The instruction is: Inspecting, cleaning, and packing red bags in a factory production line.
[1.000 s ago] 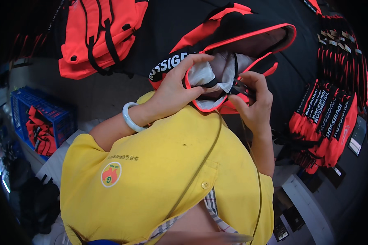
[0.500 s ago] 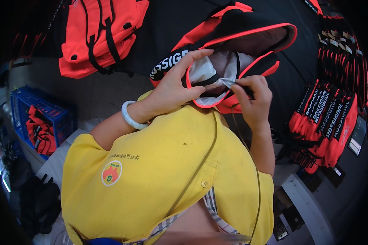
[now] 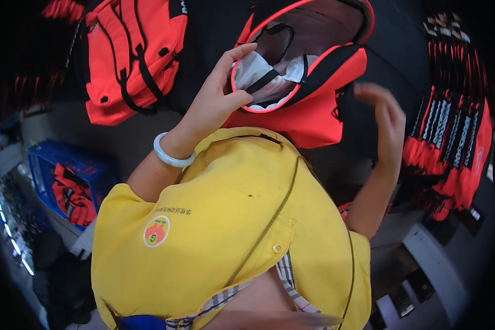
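Note:
A red and black backpack (image 3: pixel 291 127) stands at the table's near edge, its mouth wide open toward me, showing a pale lining (image 3: pixel 253 70) crossed by a black strap. My left hand (image 3: pixel 214 98) is closed on the left side of the opening, thumb inside the rim and fingers along the outer edge. Right of the bag, my right hand (image 3: pixel 388 113) hangs in the air, apart from it. Motion smears its bent fingers, and whether anything is in them cannot be made out. A thin brown cord (image 3: pixel 269 220) runs down the front of my yellow shirt.
Another red backpack (image 3: pixel 162 66) with black straps lies at the far left of the dark table (image 3: pixel 393 60). At left, a blue crate (image 3: pixel 41 173) holds red and black pieces. Stacked red and black bag pieces (image 3: pixel 451 137) line the right side.
My right hand has left the bag's lining, where it pinched a small shiny thing, and moved right. The bag has shifted slightly up and left, its opening turned; my left hand keeps its rim.

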A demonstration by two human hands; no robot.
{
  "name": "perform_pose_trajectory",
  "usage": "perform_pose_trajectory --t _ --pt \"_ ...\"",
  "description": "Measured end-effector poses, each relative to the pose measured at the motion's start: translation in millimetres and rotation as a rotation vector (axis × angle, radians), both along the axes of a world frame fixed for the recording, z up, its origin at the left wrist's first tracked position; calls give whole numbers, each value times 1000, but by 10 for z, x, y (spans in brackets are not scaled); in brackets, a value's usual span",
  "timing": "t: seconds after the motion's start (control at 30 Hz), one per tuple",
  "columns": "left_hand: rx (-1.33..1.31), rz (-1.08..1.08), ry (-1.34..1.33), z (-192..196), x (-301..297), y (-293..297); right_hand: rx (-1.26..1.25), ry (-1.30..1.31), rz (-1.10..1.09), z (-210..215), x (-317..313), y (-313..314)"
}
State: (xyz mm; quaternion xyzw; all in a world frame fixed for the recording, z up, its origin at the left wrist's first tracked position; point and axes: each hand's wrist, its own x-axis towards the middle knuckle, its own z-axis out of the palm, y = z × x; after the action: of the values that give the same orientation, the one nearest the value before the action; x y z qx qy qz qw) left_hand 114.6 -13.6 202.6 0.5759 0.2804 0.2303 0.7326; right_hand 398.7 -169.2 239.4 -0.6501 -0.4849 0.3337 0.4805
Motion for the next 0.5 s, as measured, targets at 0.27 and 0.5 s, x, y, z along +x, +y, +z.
perform_pose_trajectory --t 0.27,0.5 --pt "741 66 430 176 -11 451 287 -763 151 -460 -802 636" --pt "1072 211 528 27 387 855 166 -393 404 -322 -1455 194"
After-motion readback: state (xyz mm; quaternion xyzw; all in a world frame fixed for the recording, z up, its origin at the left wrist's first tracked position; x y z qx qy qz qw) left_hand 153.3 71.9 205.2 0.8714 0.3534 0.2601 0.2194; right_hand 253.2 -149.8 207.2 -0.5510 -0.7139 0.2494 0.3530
